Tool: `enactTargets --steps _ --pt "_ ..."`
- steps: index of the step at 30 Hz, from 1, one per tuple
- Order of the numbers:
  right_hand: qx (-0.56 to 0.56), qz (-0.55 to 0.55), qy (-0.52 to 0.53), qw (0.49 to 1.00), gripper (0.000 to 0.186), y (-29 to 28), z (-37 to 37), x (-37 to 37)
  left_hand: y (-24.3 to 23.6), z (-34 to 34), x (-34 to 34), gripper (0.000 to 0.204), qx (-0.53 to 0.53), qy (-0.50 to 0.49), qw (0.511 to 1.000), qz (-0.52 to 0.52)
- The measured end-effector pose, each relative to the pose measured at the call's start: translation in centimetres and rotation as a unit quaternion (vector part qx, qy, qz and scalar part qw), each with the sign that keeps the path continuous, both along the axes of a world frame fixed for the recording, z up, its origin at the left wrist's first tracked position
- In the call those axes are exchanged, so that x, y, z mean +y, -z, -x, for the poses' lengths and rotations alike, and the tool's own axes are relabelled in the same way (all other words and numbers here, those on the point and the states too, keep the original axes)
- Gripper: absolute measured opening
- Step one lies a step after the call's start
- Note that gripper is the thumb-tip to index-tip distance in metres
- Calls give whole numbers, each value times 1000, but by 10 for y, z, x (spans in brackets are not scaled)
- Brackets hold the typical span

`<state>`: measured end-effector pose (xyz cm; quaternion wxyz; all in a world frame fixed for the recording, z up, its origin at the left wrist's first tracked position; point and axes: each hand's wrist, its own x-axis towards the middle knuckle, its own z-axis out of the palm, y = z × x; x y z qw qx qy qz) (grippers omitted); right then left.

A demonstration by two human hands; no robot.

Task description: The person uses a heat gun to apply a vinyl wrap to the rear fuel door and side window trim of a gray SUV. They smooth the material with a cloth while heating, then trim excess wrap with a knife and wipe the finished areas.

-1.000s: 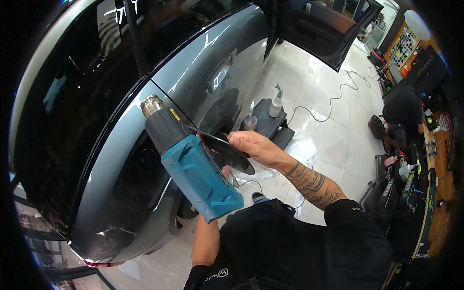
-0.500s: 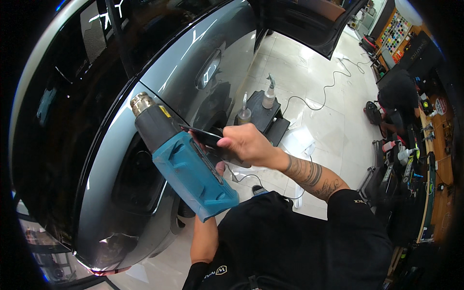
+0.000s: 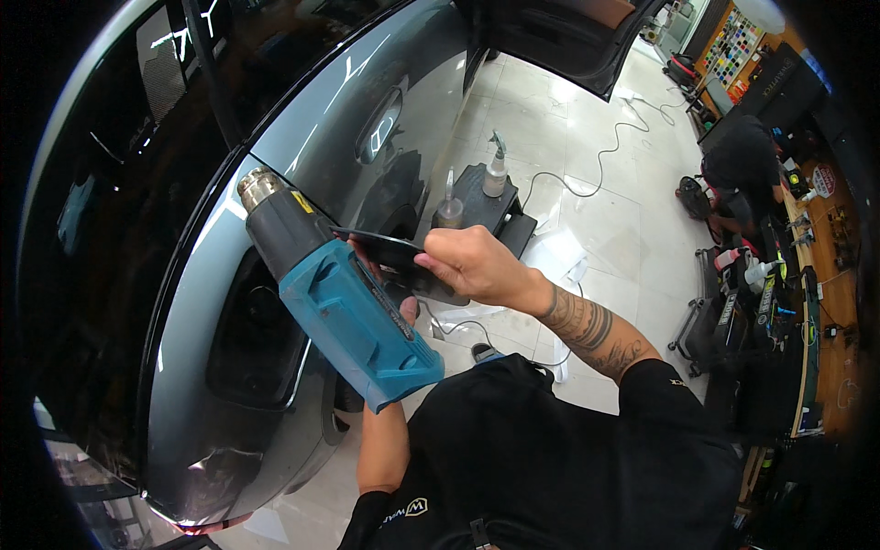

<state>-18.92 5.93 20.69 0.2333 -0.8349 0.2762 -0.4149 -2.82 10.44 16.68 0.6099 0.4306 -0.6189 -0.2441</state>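
Two bare hands work beside a grey car panel [image 3: 188,367]. Most of the left hand [image 3: 408,310] is hidden behind the teal heat gun [image 3: 348,307] it carries; one digit shows past the casing, and how the others wrap the handle I cannot tell. The right hand [image 3: 481,264] pinches a thin black piece [image 3: 394,252] between thumb and curled fingers, its far end passing just behind the gun; its lower outline melts into dark shapes. The metal nozzle [image 3: 261,188] overlaps the panel's upper front corner, and whether it touches is unclear. Whether the dark rounded patch [image 3: 252,344] on that panel is recess or reflection, I cannot tell.

The open car door [image 3: 568,46] is cut off above. On the black stand [image 3: 500,218], one spray bottle [image 3: 495,176] is by the far edge, another [image 3: 449,214] at the left edge. Tiled floor [image 3: 632,243] lies open rightward, crossed by a cable [image 3: 600,174], toward a co-worker [image 3: 738,170] at the bench's edge.
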Motion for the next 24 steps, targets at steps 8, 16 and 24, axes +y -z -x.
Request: enactTargets --steps 8,16,24 --pt "67 -74 16 995 19 -49 -1 -4 -2 -9 0 92 42 27 999 12" --pt "190 -197 66 959 27 -92 -22 -7 -2 -23 12 91 91 59 994 30" --pt "281 44 121 951 22 -73 -38 -4 17 -53 54 93 25 105 994 -12"
